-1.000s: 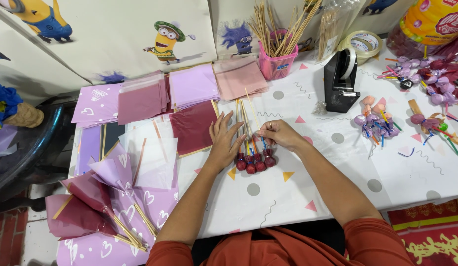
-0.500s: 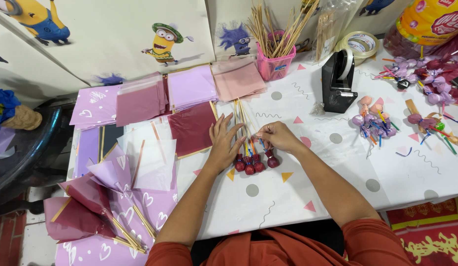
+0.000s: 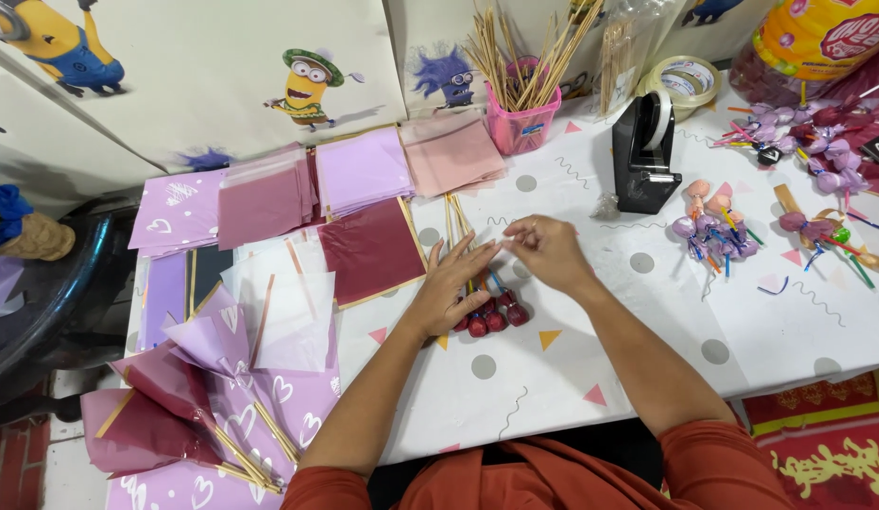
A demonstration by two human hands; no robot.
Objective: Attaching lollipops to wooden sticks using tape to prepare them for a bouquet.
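Rust-orange top, bare forearms

The person wears a rust-orange garment with short sleeves ending above the elbows; the left hand [image 3: 453, 288] and right hand [image 3: 550, 250] carry no rings, watch or gloves that I can see.

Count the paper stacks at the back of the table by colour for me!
Lilac stacks with hearts: 1
Dark pink stacks: 1
Plain lilac stacks: 1
Peach stacks: 1
Total: 4 stacks
A single maroon sheet lies in front of them, by the left hand.
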